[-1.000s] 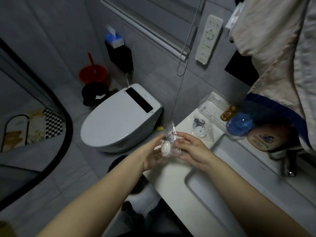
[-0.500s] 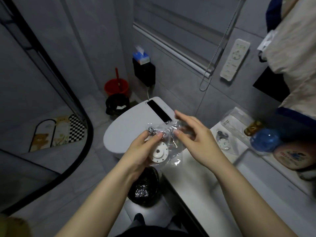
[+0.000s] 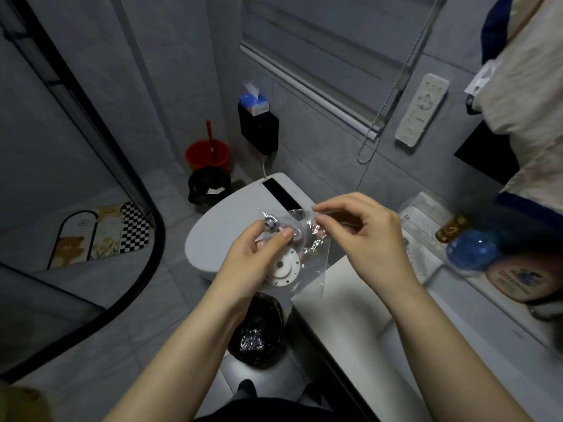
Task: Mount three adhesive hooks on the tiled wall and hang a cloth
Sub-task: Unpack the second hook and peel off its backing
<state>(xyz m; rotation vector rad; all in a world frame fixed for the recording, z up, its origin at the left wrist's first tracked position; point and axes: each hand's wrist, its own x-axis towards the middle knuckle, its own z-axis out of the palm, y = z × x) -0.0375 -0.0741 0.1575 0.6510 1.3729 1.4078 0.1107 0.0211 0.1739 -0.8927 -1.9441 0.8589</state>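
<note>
A clear plastic bag (image 3: 307, 254) hangs in front of me over the toilet. Inside it are a white round adhesive disc (image 3: 285, 268) with letters on its rim and a metal hook part (image 3: 271, 223) near the top. My left hand (image 3: 253, 260) grips the bag and the hook through the plastic, thumb on top. My right hand (image 3: 362, 233) pinches the bag's upper right edge. A beige cloth (image 3: 530, 95) with a dark blue border hangs at the upper right. The grey tiled wall (image 3: 320, 147) is behind the toilet.
A white toilet (image 3: 225, 236) with closed lid stands ahead, a black bin (image 3: 257, 327) below my hands. The white sink counter (image 3: 344, 315) at right carries a clear box (image 3: 423, 214) and bottles. A remote (image 3: 422, 109), blind cord, tissue holder (image 3: 259, 129) and red bucket (image 3: 207, 153) line the wall.
My view swung left and the hands lifted the bag off the counter to above the toilet. The right hand moved from beside the bag to pinching its top edge.
</note>
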